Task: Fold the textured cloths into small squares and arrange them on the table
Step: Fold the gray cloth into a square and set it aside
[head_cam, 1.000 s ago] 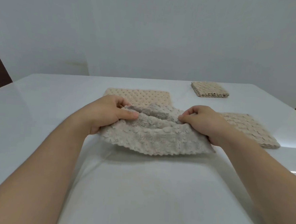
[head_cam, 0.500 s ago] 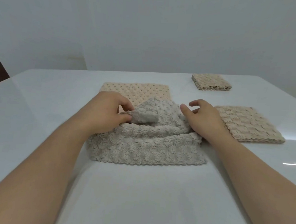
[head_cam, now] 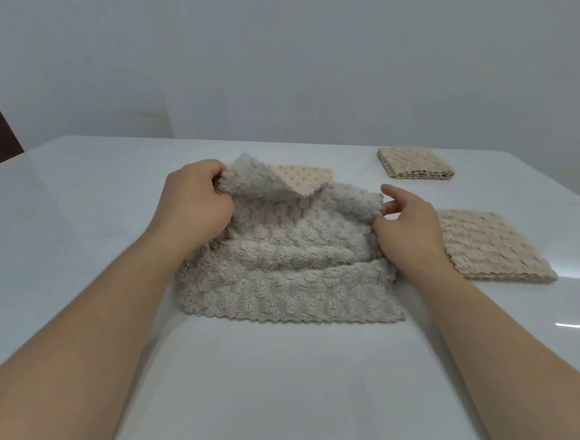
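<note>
Grey cloth [head_cam: 289, 264] rumpled mid-table [head_cam: 77, 205]. Left hand [head_cam: 195, 201] pinches its far-left corner, right hand [head_cam: 408, 228] pinches far-right edge, probably to square it for folding. Folded beige cloth [head_cam: 492, 247] right of grey one, stack [head_cam: 414, 163] beyond.

The things are carried by a white, glossy bench [head_cam: 74, 239], on which a light reflection is seen near the right edge. A grey fluffy cloth [head_cam: 288, 274] is laid in the middle of it, rumpled, with its zigzag front edge flat on the surface, and a beige dotted cloth [head_cam: 301, 179] is partly covered behind it. A folded beige cloth [head_cam: 492, 247] is placed just to the right of the grey one, and a smaller folded beige square [head_cam: 414, 163] is set further back on the right, well apart from the others.
</note>
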`<state>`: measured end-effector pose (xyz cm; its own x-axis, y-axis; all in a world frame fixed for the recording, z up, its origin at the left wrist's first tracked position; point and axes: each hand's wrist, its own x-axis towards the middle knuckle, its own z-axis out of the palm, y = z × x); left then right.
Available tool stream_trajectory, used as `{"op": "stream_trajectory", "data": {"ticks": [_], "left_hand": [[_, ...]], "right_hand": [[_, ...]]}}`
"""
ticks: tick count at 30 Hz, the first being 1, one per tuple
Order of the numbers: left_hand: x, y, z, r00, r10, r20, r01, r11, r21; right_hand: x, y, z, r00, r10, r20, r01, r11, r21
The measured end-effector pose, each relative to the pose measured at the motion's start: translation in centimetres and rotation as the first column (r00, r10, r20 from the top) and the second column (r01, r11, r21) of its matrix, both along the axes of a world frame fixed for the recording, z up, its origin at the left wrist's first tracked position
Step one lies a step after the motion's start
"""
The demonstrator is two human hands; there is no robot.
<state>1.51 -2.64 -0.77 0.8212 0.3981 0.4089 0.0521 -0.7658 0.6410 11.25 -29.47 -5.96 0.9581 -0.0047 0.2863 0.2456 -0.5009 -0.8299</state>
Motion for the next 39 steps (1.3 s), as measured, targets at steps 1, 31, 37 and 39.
{"op": "stream_trajectory", "data": {"ticks": [1,31,37,39], "left_hand": [[0.1,0.1,0.1,1.0,0.024,0.013,-0.023,0.999,-0.035],[0.6,1.2,0.9,0.989,0.056,-0.133,-0.126,0.787,-0.604],[0.3,1.2,0.8,0.976,-0.027,-0.214,-0.106,0.803,-0.587],[0.2,1.5,0.5,0.97,-0.049,-0.24,-0.08,0.863,-0.499]], "right_hand": [[-0.1,0.0,0.0,1.0,-0.006,0.008,0.006,1.0,0.016],[-1.9,-0.1,1.1,0.998,0.043,-0.048,-0.048,0.994,-0.098],[-2.7,-0.1,1.6,0.997,0.07,-0.017,-0.072,0.983,-0.169],[-3.1,0.0,2.0,0.996,0.09,-0.026,-0.093,0.987,-0.134]]}}
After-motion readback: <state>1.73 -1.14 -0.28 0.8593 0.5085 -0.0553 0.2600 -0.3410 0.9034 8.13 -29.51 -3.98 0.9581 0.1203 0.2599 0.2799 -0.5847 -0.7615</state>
